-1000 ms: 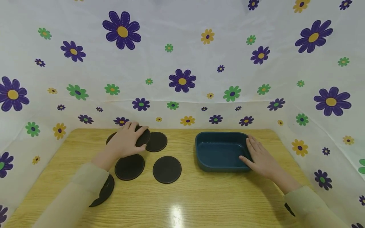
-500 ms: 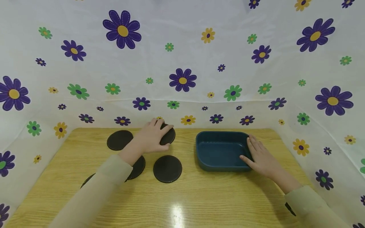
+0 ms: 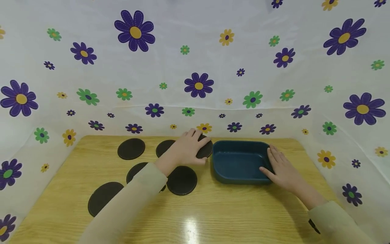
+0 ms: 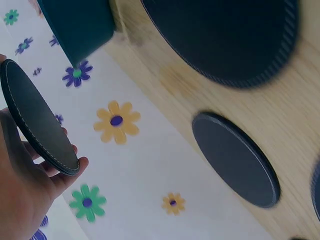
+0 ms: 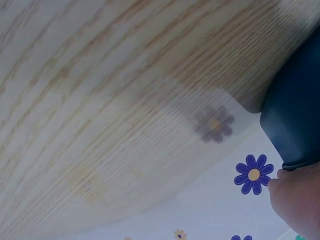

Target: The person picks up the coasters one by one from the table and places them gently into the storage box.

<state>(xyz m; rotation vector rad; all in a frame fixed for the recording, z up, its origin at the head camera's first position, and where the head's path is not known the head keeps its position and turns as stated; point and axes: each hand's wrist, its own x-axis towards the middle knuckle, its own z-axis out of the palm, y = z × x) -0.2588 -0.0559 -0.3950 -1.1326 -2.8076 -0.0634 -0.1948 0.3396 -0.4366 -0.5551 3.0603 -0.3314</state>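
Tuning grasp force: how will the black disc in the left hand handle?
Likely stiff: the black disc shows no sag though held by its edge. Probably light: thin, held by the left hand alone. Probably not fragile: its edge is stitched, leather-like.

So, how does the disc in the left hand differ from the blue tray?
Shape: the disc is round and flat; the tray is a rounded rectangle with raised walls.
Colour: the disc is black, the tray dark blue.
Pose: the disc is tilted, held off the table by the left hand; the tray sits on it, the right hand touching its side.
Shared: both are dark and plain.
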